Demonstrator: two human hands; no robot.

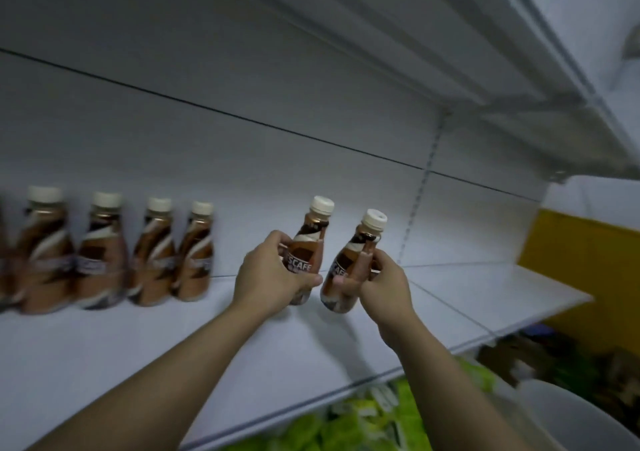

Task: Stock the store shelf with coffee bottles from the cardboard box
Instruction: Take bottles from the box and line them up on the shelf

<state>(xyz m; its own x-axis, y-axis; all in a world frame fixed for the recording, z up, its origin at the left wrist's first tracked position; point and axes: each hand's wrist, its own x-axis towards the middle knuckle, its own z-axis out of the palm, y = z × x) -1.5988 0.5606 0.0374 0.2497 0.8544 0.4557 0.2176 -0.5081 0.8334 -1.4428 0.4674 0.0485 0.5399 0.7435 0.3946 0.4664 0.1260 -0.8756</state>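
My left hand [268, 276] grips a brown coffee bottle [308, 239] with a white cap, held upright just above the white shelf [145, 340]. Close beside it, my right hand [382, 284] grips a second coffee bottle [349, 260], tilted slightly to the right. Both bottles hover over the middle of the shelf. A row of several matching coffee bottles [145, 253] stands along the back of the shelf at the left, blurred. The cardboard box is out of sight.
An upper white shelf [450, 45] overhangs at the top right. Green packaged goods [349, 423] lie on the level below. A yellow panel [585, 253] stands at the right. The shelf to the right of my hands holds nothing.
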